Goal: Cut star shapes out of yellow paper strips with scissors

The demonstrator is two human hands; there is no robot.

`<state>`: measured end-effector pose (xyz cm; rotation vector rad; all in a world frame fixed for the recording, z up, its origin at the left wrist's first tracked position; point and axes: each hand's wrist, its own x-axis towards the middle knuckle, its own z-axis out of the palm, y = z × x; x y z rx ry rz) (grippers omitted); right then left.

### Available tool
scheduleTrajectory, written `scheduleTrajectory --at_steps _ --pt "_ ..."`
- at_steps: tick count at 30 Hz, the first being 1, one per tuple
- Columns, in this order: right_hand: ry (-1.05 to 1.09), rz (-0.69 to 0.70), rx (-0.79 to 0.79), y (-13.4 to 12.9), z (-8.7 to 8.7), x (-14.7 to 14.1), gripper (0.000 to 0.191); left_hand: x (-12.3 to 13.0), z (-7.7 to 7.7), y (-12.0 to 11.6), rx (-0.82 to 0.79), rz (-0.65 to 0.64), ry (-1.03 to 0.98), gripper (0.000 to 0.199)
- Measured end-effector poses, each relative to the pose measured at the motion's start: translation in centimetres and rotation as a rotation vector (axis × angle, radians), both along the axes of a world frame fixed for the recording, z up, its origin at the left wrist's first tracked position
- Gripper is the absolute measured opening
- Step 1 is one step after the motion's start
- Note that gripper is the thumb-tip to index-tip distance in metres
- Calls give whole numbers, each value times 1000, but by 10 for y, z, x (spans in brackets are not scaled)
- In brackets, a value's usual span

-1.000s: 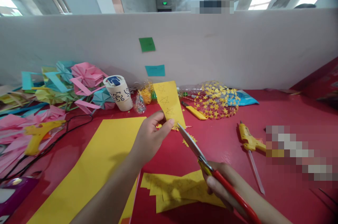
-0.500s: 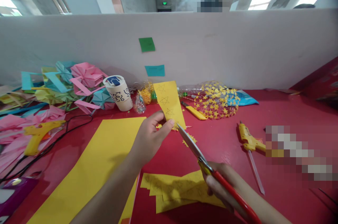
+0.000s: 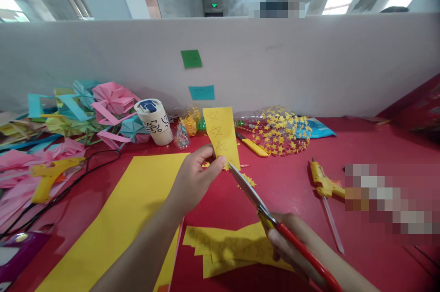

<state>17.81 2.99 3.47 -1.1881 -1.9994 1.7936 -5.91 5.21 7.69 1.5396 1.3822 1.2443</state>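
Note:
Pinched between thumb and fingers of my left hand [image 3: 197, 179] is a yellow paper strip [image 3: 223, 129], held upright with pencilled stars down its length. My right hand [image 3: 292, 241] grips a pair of scissors [image 3: 252, 193] by its red handles. The blade tips touch or nearly touch the strip's lower end, close to my left thumb; the blades look almost together. Below lie several more yellow strips [image 3: 233, 248] with drawn stars, overlapping on the red table [image 3: 220, 209]. A small heap of cut yellow stars [image 3: 248, 180] lies behind the scissors.
Large yellow sheets [image 3: 137, 200] cover the left of the table. A glue gun [image 3: 323, 179] lies at right, another glue gun [image 3: 51, 175] at left. At the back are a paper cup [image 3: 154, 122], a yellow utility knife [image 3: 254, 146], a star-covered clear bottle [image 3: 282, 131] and folded paper shapes [image 3: 113, 99].
The strip has turned slightly and its top has shifted a little to the right. The scissor tips have moved slightly left, and both hands keep their hold.

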Motion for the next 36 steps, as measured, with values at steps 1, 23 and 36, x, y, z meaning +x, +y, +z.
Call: scheduleTrajectory --at_steps 1,23,36 --pt "-1 -3 -5 -1 1 0 55 0 0 0 -1 2 6 19" --pt "84 -3 109 3 -12 2 57 7 -4 -3 -38 63 -131 18" --pt "99 3 81 2 -10 5 55 14 -5 -8 -57 59 -93 21"
